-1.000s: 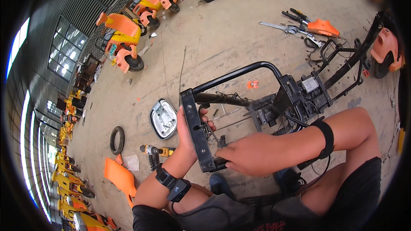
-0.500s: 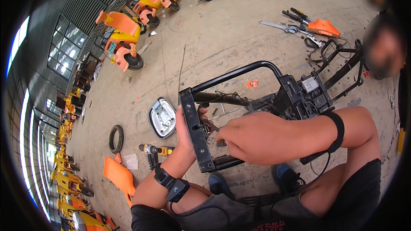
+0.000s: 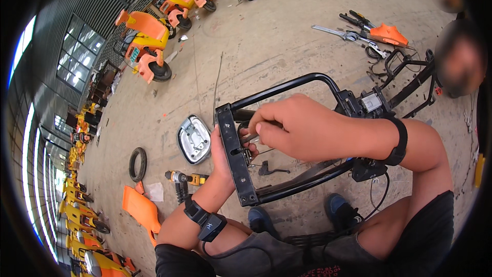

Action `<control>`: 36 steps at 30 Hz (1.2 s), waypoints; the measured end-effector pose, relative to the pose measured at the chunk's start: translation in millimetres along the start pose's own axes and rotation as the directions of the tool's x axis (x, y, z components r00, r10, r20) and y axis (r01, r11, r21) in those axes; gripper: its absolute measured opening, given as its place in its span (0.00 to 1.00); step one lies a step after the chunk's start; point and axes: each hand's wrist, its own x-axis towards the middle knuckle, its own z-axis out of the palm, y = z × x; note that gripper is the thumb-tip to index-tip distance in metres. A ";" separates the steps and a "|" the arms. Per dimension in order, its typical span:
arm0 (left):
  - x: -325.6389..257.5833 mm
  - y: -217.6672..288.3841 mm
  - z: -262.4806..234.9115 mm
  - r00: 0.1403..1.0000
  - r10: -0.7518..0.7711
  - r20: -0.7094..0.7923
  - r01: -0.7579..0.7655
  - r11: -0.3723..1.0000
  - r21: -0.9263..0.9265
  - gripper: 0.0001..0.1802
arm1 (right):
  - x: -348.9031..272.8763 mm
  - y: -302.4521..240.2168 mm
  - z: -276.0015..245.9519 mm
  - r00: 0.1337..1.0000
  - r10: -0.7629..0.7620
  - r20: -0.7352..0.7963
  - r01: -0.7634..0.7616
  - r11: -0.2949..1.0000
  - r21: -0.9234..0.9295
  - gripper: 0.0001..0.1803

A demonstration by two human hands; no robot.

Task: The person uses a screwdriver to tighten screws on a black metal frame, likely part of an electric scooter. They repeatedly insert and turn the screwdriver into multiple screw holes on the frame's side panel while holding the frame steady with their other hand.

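Observation:
A black tubular metal frame point(image 3: 287, 86) with a flat, drilled end plate point(image 3: 236, 161) stands in front of me. My left hand point(image 3: 220, 156) is closed round that plate, with its fingertips showing on the inner side. Just inside the plate, my right hand point(image 3: 287, 125) is pinched closed on a thin, dark grey metal piece, whose kind I cannot make out. Small metal fittings point(image 3: 247, 156) sit on the plate's inner side, beside my left fingertips. A black brake lever point(image 3: 273, 169) lies on the floor under the frame.
A silver-grey shell point(image 3: 194, 139), a tyre point(image 3: 138, 164), a yellow power tool point(image 3: 197, 179) and an orange panel point(image 3: 139, 206) lie to the left. At the far right are a large adjustable wrench point(image 3: 333, 32) and a person point(image 3: 458, 59). Yellow-orange scooters point(image 3: 147, 46) stand at the back left.
My right hand has moved away from me along the plate, uncovering the brake lever on the floor. My left hand stays on the plate.

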 end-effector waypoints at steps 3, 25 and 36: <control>-6.6 3.2 11.2 0.999 -0.018 -0.032 0.019 1.000 0.010 0.32 | 13.5 11.1 1.9 0.998 0.061 0.007 -0.062 0.991 0.123 0.14; -5.2 3.7 8.4 0.998 -0.059 -0.033 0.058 0.998 -0.020 0.39 | 76.2 40.9 1.1 0.965 0.252 -0.072 -0.228 0.944 0.238 0.17; -5.0 3.3 5.4 0.998 -0.066 -0.018 0.065 0.996 -0.057 0.38 | 85.2 64.1 0.5 0.928 0.373 -0.015 -0.326 0.827 0.457 0.20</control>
